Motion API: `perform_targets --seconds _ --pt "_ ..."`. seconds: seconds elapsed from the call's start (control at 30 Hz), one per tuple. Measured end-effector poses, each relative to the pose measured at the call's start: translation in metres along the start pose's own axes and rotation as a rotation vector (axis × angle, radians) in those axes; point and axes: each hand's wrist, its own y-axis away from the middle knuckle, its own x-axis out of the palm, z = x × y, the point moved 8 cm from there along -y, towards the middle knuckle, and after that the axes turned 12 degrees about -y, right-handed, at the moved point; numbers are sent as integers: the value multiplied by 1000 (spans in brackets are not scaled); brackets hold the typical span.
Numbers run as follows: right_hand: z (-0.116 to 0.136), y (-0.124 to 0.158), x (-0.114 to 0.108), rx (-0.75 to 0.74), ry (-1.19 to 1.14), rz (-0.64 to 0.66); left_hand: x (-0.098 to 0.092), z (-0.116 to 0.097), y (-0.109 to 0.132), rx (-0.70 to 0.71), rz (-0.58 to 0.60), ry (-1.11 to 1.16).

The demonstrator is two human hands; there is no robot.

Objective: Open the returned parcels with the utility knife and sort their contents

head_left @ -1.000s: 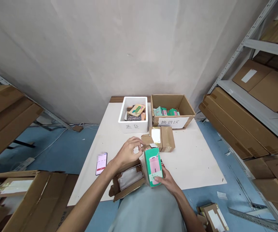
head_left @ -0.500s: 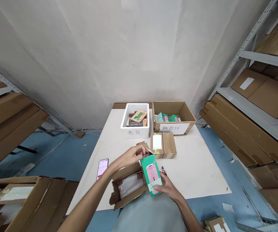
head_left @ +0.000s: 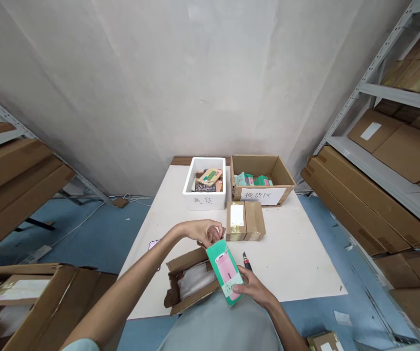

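A green box printed with a pink device is tilted over the near edge of the table, gripped low on its right side by my right hand, the thumb on its front. My left hand has its fingers pinched together at the box's top end; the flap there is mostly hidden behind them. Just left of and below the green box lies an open brown carton with white packing material inside. Beyond my right hand a utility knife rests on the table.
Two taped cartons stand mid-table. Behind them are a white foam bin of books and a labelled cardboard box holding green boxes. A phone is partly covered by my left forearm. Shelving with cartons flanks the right side.
The green box has tilted further to the left at its top and dropped slightly. My left hand has moved a little down with its top end, and my left forearm now covers most of the phone.
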Motion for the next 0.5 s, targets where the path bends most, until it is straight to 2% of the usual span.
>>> perform_targets --seconds 0.1,0.2,0.3,0.37,0.43,0.5 --pt "1 3 -6 -20 -5 -4 -21 -8 5 -17 -199 -34" --pt "-7 8 -29 -30 21 -75 -60 -15 25 -30 -505 -43" --pt "-18 18 -68 -76 146 -233 -98 -18 54 -29 -792 -15" --pt "-23 25 -94 -97 339 -360 -116 -17 73 -38 -942 -5" --pt "-30 33 -117 -56 583 -516 -123 -16 86 -42 -1041 10" --pt "-38 40 -134 34 790 -668 -122 -17 90 -32 -1080 38"
